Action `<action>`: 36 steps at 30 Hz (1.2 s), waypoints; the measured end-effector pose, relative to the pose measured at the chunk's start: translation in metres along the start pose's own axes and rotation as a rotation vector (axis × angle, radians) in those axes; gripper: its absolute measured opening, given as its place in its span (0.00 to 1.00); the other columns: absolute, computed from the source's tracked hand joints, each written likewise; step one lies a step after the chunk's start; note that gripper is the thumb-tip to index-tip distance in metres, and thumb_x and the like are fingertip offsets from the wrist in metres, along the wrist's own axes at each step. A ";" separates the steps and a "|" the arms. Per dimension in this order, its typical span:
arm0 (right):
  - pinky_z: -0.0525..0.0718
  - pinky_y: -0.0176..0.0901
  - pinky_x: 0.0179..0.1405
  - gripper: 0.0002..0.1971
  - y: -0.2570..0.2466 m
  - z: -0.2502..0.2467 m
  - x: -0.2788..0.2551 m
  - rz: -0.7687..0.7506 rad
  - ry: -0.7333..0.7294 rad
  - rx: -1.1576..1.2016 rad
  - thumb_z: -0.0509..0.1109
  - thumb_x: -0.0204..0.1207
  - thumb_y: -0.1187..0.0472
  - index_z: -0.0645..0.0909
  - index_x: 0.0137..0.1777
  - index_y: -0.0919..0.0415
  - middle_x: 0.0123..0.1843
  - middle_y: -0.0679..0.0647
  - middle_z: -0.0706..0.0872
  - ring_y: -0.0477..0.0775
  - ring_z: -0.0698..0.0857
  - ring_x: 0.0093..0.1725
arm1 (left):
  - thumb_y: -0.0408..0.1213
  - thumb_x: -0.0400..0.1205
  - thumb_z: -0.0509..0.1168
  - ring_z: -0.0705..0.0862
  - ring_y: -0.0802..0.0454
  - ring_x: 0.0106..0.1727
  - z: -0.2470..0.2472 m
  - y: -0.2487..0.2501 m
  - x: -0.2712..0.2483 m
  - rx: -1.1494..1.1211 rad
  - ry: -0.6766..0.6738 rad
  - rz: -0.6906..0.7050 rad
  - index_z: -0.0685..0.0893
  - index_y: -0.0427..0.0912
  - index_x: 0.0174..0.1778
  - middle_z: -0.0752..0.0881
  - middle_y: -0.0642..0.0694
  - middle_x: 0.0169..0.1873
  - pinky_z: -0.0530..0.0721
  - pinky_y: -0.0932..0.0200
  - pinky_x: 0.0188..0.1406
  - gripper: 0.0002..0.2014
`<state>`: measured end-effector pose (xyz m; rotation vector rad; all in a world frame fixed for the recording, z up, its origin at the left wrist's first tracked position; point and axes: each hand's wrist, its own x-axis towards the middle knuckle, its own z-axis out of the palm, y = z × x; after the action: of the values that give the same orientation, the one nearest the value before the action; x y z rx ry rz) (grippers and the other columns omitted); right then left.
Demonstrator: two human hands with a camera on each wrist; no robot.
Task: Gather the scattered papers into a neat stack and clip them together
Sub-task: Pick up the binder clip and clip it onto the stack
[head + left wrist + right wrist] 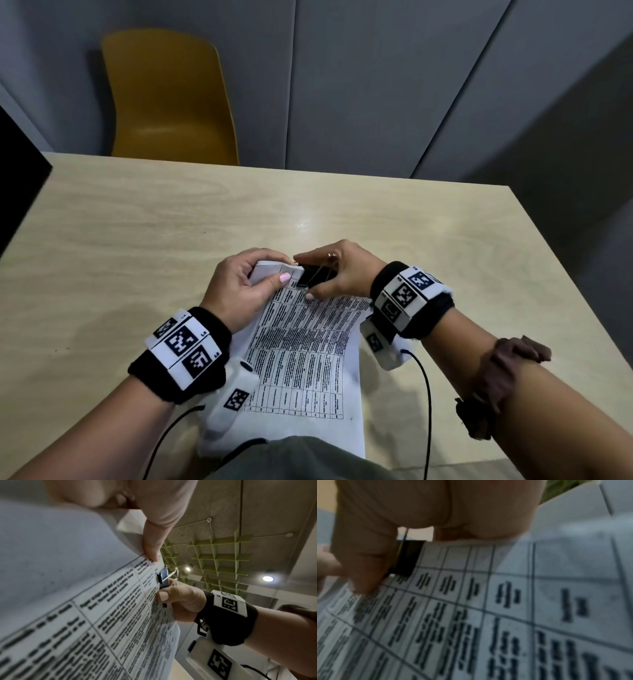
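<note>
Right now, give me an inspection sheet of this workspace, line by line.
Surface: light wood table, mostly bare.
Job's things: papers gathered in one stack with a printed table on top; black binder clip at the stack's top edge.
Clutter: nothing seen.
Hands: left hand grips the stack's top corner; right hand pinches the binder clip against the papers.
Cables: black cable runs from the right wrist unit; another runs from the left.
Surroundings: yellow chair behind the table, grey wall panels.
</note>
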<state>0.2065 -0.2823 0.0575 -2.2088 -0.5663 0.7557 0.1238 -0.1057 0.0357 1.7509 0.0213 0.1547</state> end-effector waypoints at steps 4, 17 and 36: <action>0.82 0.40 0.43 0.18 0.002 0.004 -0.001 0.019 -0.064 -0.042 0.76 0.64 0.64 0.85 0.56 0.55 0.40 0.48 0.87 0.44 0.84 0.38 | 0.26 0.71 0.73 0.85 0.62 0.39 0.000 -0.002 0.002 0.050 -0.014 0.058 0.88 0.57 0.38 0.89 0.62 0.38 0.82 0.71 0.37 0.16; 0.86 0.56 0.56 0.10 0.002 -0.004 0.000 -0.043 -0.070 -0.058 0.75 0.70 0.64 0.85 0.50 0.54 0.40 0.47 0.88 0.52 0.87 0.44 | 0.45 0.76 0.66 0.82 0.53 0.37 -0.010 -0.018 -0.016 0.125 -0.237 -0.350 0.80 0.46 0.39 0.82 0.48 0.34 0.78 0.61 0.38 0.06; 0.79 0.56 0.62 0.37 0.002 0.020 -0.012 -0.050 0.210 -0.210 0.80 0.48 0.36 0.75 0.55 0.54 0.53 0.49 0.88 0.54 0.85 0.54 | 0.44 0.78 0.65 0.73 0.47 0.33 -0.006 -0.029 -0.016 0.059 -0.146 -0.362 0.79 0.36 0.31 0.73 0.41 0.29 0.72 0.57 0.34 0.15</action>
<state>0.1852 -0.2810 0.0483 -2.4200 -0.6163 0.4475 0.1096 -0.0959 0.0070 1.7826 0.2368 -0.2404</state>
